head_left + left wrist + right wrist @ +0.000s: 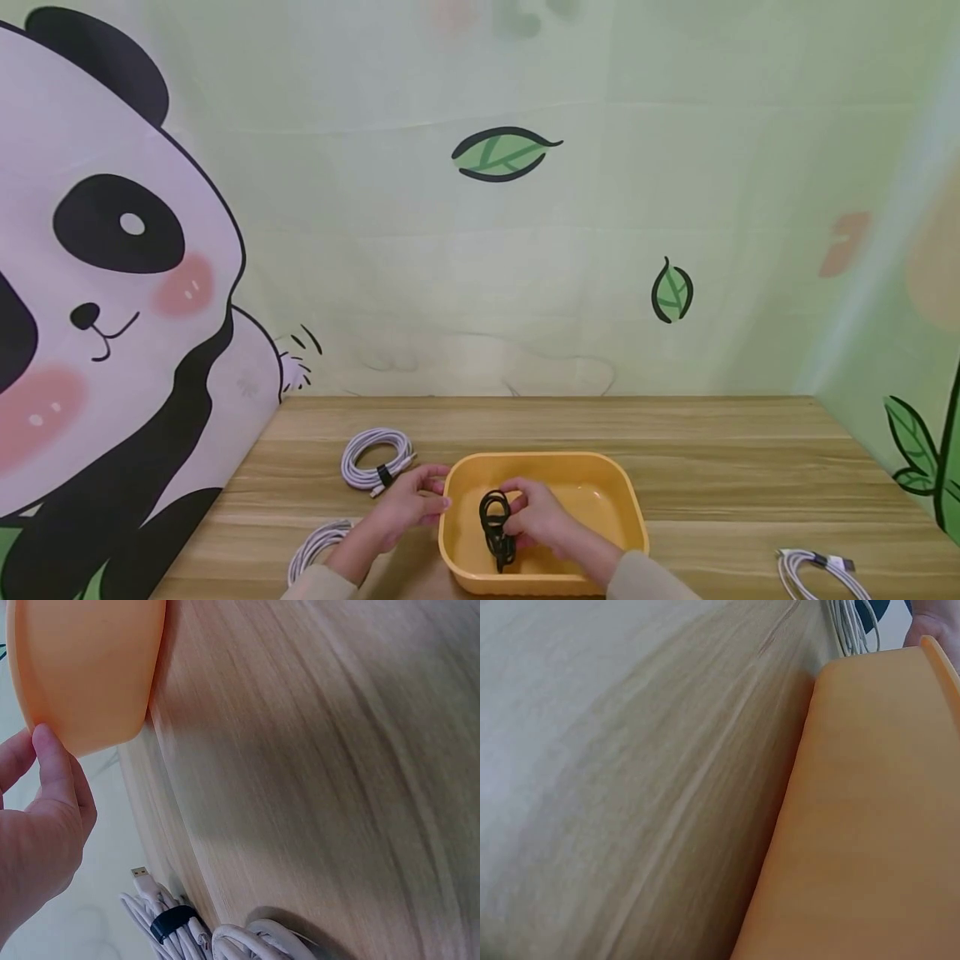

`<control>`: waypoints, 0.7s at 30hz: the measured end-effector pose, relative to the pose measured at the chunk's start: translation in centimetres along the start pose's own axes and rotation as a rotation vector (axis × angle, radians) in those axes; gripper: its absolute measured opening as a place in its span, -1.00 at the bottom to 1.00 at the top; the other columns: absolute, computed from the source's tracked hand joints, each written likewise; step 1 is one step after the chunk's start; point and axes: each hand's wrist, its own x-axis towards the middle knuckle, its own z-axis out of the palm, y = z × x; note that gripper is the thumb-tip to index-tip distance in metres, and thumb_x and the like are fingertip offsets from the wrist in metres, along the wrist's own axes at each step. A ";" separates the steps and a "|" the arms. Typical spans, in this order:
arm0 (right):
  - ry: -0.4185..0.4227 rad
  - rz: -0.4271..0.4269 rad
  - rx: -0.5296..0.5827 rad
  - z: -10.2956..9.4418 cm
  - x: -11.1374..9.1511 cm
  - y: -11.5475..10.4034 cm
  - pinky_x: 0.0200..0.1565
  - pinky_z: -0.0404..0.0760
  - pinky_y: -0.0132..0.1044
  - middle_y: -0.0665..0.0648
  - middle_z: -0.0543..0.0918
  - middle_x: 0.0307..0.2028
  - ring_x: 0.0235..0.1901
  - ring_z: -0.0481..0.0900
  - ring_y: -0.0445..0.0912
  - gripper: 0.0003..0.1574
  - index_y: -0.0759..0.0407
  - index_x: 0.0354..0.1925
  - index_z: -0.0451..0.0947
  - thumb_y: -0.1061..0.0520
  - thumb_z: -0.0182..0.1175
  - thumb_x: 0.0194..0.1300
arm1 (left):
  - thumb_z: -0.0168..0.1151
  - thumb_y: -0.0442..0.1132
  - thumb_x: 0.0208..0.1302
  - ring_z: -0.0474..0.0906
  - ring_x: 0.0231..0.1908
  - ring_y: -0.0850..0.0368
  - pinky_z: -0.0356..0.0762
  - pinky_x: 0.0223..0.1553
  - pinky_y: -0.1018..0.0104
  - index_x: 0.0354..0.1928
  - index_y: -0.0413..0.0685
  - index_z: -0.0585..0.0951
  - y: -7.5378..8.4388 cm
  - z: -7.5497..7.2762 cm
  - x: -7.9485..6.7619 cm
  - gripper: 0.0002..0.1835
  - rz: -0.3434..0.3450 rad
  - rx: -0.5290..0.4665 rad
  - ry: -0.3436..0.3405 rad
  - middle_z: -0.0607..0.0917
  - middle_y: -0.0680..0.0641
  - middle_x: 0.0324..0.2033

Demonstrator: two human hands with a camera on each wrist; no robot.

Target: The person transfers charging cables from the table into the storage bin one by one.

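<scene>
A yellow-orange plastic basin (450,546) stands on the wooden table. My left hand (408,506) is at its left rim, and in the left wrist view the thumb and fingers (52,761) pinch the rim. Inside the basin, my right hand (542,518) holds a coiled black cable (495,525) between thumb and fingers, in the left half. In the right wrist view the basin's outer wall (870,802) fills the right side; the right hand itself is hidden there.
A white cable coil (362,475) with a black strap lies behind my left hand. Another pale coil (311,550) lies by the left forearm, partly covered. A third white cable (817,562) lies at the far right. A panda-print backdrop (525,275) stands behind the table.
</scene>
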 end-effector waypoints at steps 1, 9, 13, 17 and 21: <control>-0.002 -0.001 -0.002 0.1 0.0 0.0 -0.60 0.57 -0.23 0.18 0.36 -0.41 -0.54 0.46 -0.09 -0.30 0.39 0.06 0.27 0.52 0.08 -0.16 | 0.12 -0.52 0.03 0.46 -0.41 0.23 0.57 -0.30 0.25 0.11 -0.40 0.28 0.0 0.0 0.0 -0.47 -0.001 0.000 0.001 0.42 -0.15 -0.29; -0.003 -0.021 -0.014 0.8 0.4 0.1 -0.60 0.58 -0.22 0.20 0.39 -0.42 -0.54 0.48 -0.07 -0.31 0.43 0.05 0.26 0.55 0.07 -0.17 | 0.11 -0.54 0.03 0.47 -0.41 0.21 0.58 -0.27 0.18 0.11 -0.41 0.27 -0.1 0.0 0.1 -0.47 -0.001 0.002 0.009 0.43 -0.18 -0.28; -0.004 -0.020 -0.013 1.2 0.5 0.1 -0.61 0.57 -0.23 0.21 0.39 -0.42 -0.56 0.47 -0.07 -0.30 0.43 0.05 0.27 0.56 0.08 -0.19 | 0.11 -0.53 0.03 0.47 -0.40 0.20 0.58 -0.26 0.18 0.11 -0.41 0.28 -0.1 0.1 0.0 -0.47 0.000 0.000 0.006 0.43 -0.18 -0.28; -0.006 -0.009 -0.007 1.4 0.6 0.1 -0.63 0.55 -0.27 0.20 0.39 -0.43 -0.58 0.46 -0.09 -0.29 0.41 0.04 0.28 0.56 0.08 -0.20 | 0.11 -0.53 0.03 0.47 -0.40 0.20 0.58 -0.26 0.18 0.10 -0.42 0.28 0.0 0.1 0.0 -0.48 0.002 0.001 0.003 0.43 -0.18 -0.28; -0.003 -0.007 -0.013 1.6 0.7 0.1 -0.63 0.55 -0.28 0.19 0.40 -0.43 -0.57 0.46 -0.08 -0.30 0.40 0.03 0.29 0.56 0.08 -0.20 | 0.10 -0.52 0.04 0.47 -0.39 0.20 0.58 -0.26 0.17 0.10 -0.41 0.28 0.0 0.0 0.0 -0.49 0.003 0.004 0.000 0.42 -0.19 -0.27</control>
